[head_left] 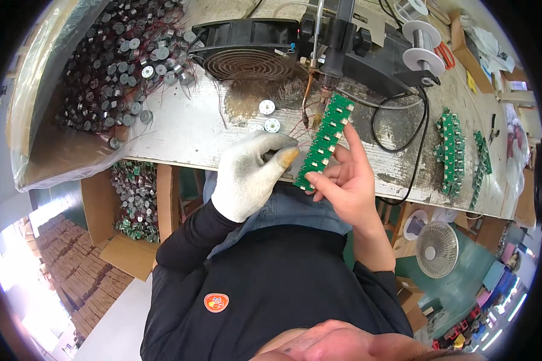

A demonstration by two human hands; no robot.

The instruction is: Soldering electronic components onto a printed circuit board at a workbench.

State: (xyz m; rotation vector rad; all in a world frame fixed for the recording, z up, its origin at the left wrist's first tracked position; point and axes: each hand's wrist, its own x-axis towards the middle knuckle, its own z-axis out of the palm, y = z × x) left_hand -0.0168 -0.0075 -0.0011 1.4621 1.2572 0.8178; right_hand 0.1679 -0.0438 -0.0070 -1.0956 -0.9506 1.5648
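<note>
My right hand (353,183) is bare and grips a long green circuit board strip (324,141) by its lower right edge. The strip stands slanted, its row of small pale connectors showing. My left hand (245,171), in a white glove with a yellowed thumb tip, pinches thin red wires (296,128) just left of the strip. Beyond that hand, small round motors (267,107) lie on the table, one partly hidden by the glove. A soldering head (306,117) comes down beside the strip's upper part.
A heap of small wired motors (126,66) fills the back left beside plastic sheeting. At the back stand a black fan (247,51) and solder spools (423,45). More green boards (450,150) and pliers (494,128) lie right. An open carton (165,204) stands below the table edge.
</note>
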